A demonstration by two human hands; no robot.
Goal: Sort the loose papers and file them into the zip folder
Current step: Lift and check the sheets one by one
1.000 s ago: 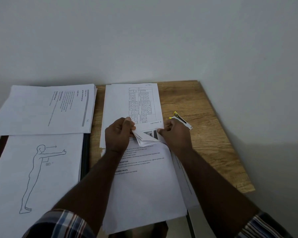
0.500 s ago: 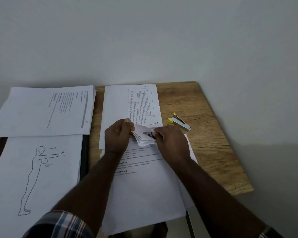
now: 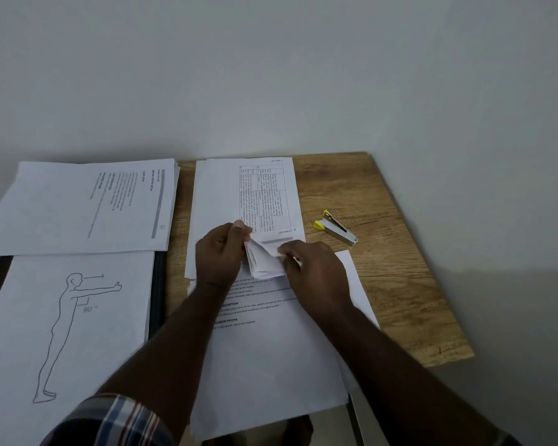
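— Which step is this, would you say?

— Sorting, by my reading. The left hand (image 3: 221, 252) pinches the folded-up far corners of the middle stack (image 3: 271, 355), thumb and fingers closed on the paper edges, while the right hand (image 3: 316, 272) has its fingertips curled onto the same lifted corners (image 3: 264, 262), as if leafing through them one by one.

— And where do the papers lie?

— In four lots on the wooden table (image 3: 384, 284). The stack being thumbed sits near and centre; beyond it, touching its far edge, is a sheet with a printed table (image 3: 255, 194). At far left there's a text pile (image 3: 84, 207), and near left a sheet with a standing-figure drawing (image 3: 68, 333) (its arm held out, marked ninety degrees).

— The zip folder?

— I can't say for sure. A dark edge (image 3: 158, 294) shows beside the figure sheet and may belong to it, but no zip is visible.

— Anything else around?

— A small yellow-and-metal stapler (image 3: 335, 227) to the right of the tabled sheet, well clear of both hands.

— So what does the next move call for?

— Probably separating one sheet cleanly from the fanned corners, so the right fingers need to catch a single edge, not two, while the left keeps the rest pinned. Filing looks some way off yet, with nothing gathered together.
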